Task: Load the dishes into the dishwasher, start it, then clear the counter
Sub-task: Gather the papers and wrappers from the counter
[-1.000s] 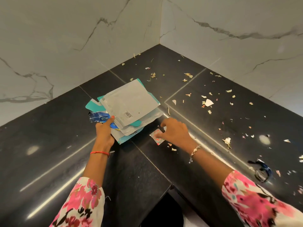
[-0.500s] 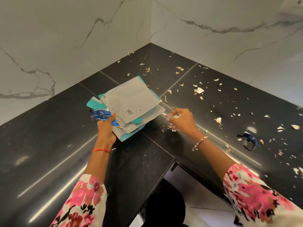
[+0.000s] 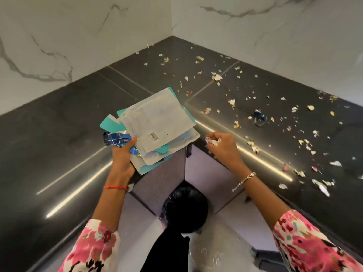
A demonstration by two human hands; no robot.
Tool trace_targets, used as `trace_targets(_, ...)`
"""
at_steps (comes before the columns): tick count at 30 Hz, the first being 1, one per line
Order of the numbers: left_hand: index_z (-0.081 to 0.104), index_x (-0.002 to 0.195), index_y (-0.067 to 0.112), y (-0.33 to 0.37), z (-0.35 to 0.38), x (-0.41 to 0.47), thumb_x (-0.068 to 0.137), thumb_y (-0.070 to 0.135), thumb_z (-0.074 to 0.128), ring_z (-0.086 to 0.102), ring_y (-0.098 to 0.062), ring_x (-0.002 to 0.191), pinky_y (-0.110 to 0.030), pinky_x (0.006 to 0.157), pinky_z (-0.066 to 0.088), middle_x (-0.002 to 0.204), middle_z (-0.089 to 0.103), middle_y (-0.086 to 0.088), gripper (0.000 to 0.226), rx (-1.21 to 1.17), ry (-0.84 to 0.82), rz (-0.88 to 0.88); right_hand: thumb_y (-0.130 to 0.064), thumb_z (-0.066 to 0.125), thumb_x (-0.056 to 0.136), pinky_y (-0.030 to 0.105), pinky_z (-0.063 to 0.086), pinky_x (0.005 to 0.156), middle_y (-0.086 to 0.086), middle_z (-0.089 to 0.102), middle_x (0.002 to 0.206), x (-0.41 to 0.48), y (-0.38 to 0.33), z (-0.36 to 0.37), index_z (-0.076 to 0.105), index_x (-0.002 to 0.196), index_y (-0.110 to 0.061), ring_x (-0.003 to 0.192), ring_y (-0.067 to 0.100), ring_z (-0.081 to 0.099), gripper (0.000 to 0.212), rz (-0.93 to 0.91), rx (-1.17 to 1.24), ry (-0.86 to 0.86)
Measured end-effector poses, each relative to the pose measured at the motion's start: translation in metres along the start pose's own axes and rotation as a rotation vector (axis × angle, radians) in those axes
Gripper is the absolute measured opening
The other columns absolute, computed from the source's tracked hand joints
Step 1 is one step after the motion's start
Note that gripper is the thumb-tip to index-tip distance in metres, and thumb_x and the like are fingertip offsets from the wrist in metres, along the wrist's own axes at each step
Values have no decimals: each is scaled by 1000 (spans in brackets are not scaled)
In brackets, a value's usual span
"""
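- Left hand (image 3: 122, 157): grip pinching a stack of flat white and teal plastic packets (image 3: 159, 127) above the black stone desk (image 3: 59, 134) corner edge.
- Right hand (image 3: 224, 147): grip curled round small crumpled paper scraps (image 3: 211, 140).
- Torn peel bits (image 3: 253, 147) litter the desk's right side.

I see a black polished stone counter (image 3: 59, 134) wrapping the wall corner in an L, with seams and streaks of light across it. Small pale scraps (image 3: 253, 148) litter its right wing from the back corner to the front edge. Among them lie a crumpled blue wrapper (image 3: 259, 118), a larger white flake (image 3: 217, 77) farther back, and a torn white strip (image 3: 322, 188) near the front edge.
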State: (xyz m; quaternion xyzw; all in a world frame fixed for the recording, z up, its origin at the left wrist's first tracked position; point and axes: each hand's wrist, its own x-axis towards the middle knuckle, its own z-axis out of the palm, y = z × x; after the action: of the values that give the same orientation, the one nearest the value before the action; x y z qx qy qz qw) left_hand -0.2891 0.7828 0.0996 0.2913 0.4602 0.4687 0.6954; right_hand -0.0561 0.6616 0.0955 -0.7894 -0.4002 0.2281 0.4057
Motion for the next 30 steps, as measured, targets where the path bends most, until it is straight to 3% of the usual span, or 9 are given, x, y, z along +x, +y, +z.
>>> trace_targets(4, 59, 104, 16, -33, -34, -59, 95, 0, 46, 69, -14, 80, -33, 71, 59, 90, 73, 3, 22, 78, -29, -49, 0, 60, 77, 17, 45, 62, 6, 69, 90, -65, 32, -6, 68, 109, -9, 69, 10, 59, 33, 29, 3, -5)
trace_targets(7, 58, 103, 16, -56, -52, -88, 94, -2, 46, 67, -14, 84, -37, 78, 58, 100, 67, 0, 23, 186, -19, -54, 2, 58, 78, 11, 41, 60, 10, 70, 95, -97, 61, 1, 68, 111, -9, 64, 7, 55, 37, 60, -16, -32)
trace_targets(10, 57, 102, 14, -77, -71, -102, 91, -4, 51, 65, -12, 84, -33, 76, 56, 99, 64, 0, 21, 319, -6, -52, 1, 58, 79, 12, 42, 75, 9, 70, 105, -122, 88, 16, 68, 113, -10, 86, 12, 61, 37, 115, -63, -35)
trace_targets(14, 56, 107, 13, -117, -95, -107, 91, -5, 51, 64, -13, 89, -30, 78, 56, 102, 64, 0, 25, 462, -75, -102, 2, 58, 80, 29, 50, 91, 10, 68, 113, -140, 126, 41, 68, 113, -9, 102, 27, 64, 36, 258, -75, -67)
trace_targets(16, 53, 116, 4, -143, -107, -102, 91, -5, 50, 62, -17, 93, -30, 80, 56, 106, 63, -3, 27, 509, -82, -169, -1, 59, 81, 37, 52, 90, 11, 67, 114, -146, 149, 56, 67, 113, -12, 101, 30, 63, 35, 323, -121, -78)
trace_targets(21, 48, 126, -7, -224, -131, -63, 90, -8, 50, 59, -27, 97, -18, 73, 53, 119, 58, -19, 36, 657, -41, -280, -10, 58, 87, 33, 47, 85, 11, 62, 116, -147, 218, 104, 63, 120, -20, 105, 29, 59, 35, 430, -240, -97)
trace_targets(23, 48, 127, -8, -267, -145, -37, 90, -8, 52, 57, -32, 107, -26, 81, 51, 125, 56, -24, 37, 709, -9, -342, -8, 57, 87, 37, 47, 85, 12, 61, 114, -142, 251, 130, 63, 119, -19, 106, 31, 58, 35, 450, -283, -67)
trace_targets(26, 45, 129, -9, -332, -161, 6, 90, -10, 50, 53, -26, 104, -33, 87, 44, 129, 53, -26, 39, 726, -5, -393, -8, 55, 87, 38, 48, 79, 13, 60, 110, -133, 300, 169, 63, 119, -16, 103, 32, 58, 34, 391, -366, -40)
trace_targets(30, 50, 122, -3, -415, -172, 70, 88, -16, 45, 53, -23, 92, -28, 75, 49, 111, 58, -16, 37, 740, -9, -342, -8, 59, 86, 39, 51, 73, 16, 61, 113, -113, 359, 218, 61, 119, -9, 103, 34, 59, 33, 241, -455, -5)
